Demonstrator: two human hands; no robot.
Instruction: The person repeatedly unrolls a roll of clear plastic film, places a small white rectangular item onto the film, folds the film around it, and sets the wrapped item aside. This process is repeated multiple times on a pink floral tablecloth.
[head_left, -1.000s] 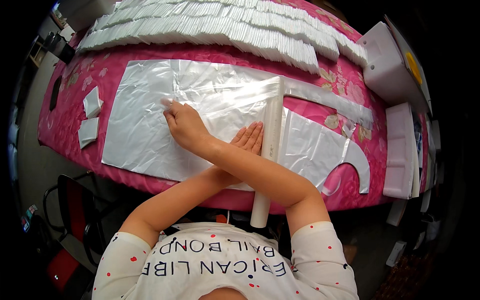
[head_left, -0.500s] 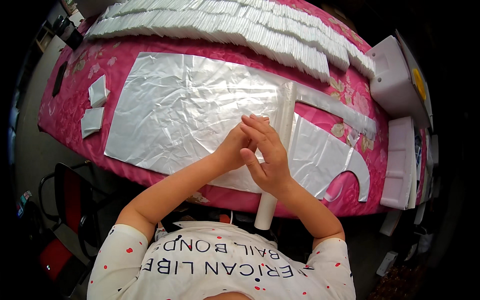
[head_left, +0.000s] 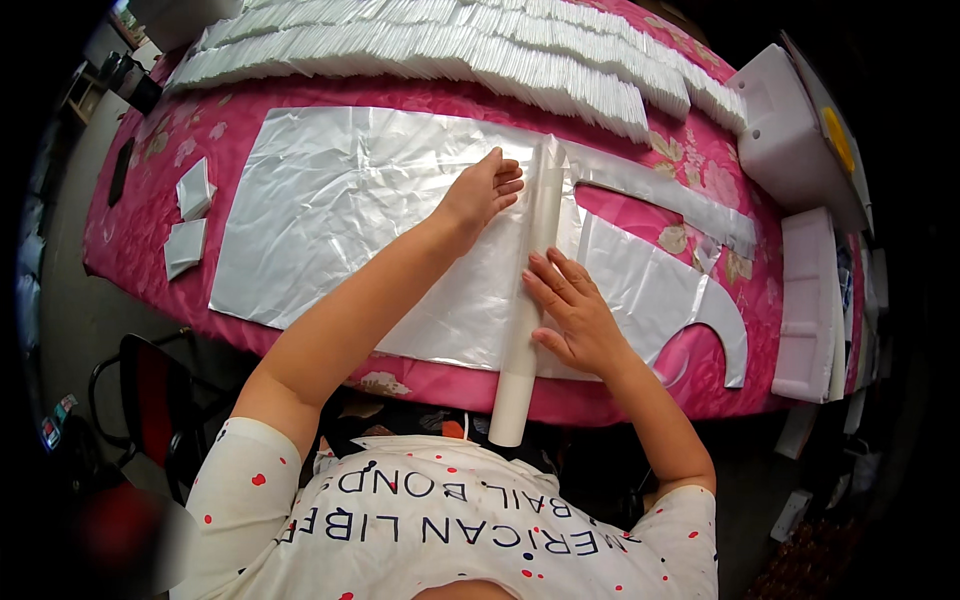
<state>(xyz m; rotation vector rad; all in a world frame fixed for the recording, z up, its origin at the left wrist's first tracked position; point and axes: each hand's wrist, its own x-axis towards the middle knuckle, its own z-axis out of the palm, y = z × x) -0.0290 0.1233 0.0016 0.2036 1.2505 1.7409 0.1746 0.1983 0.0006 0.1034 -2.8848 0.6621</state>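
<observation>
Covering almost all the upper frame, one table with a pink flowered cloth (head_left: 140, 235) carries the other things. Along its top stand at least three long rows of thin white packets (head_left: 420, 55). One large silver-white plastic sheet (head_left: 330, 210), with cut-out openings at its right end, lies flat across the centre. One white foam-like box (head_left: 795, 140) stands at upper right, and one white shallow tray (head_left: 806, 300) is below it. One long whitish cylindrical roll (head_left: 516, 352) lies over the sheet, its lower end passing the table's edge at lower centre. Two bare hands are near it. Two small white folded packets, one (head_left: 195, 190) above the other (head_left: 185, 248), and one narrow black bar (head_left: 121, 170) lie at left.

The left hand (head_left: 482, 195) is just left of the roll's upper part, fingers released and loosely bent; I cannot tell if they touch the sheet. The right hand (head_left: 580, 320) has spread, ungrasping fingers, with the roll under their tips.
</observation>
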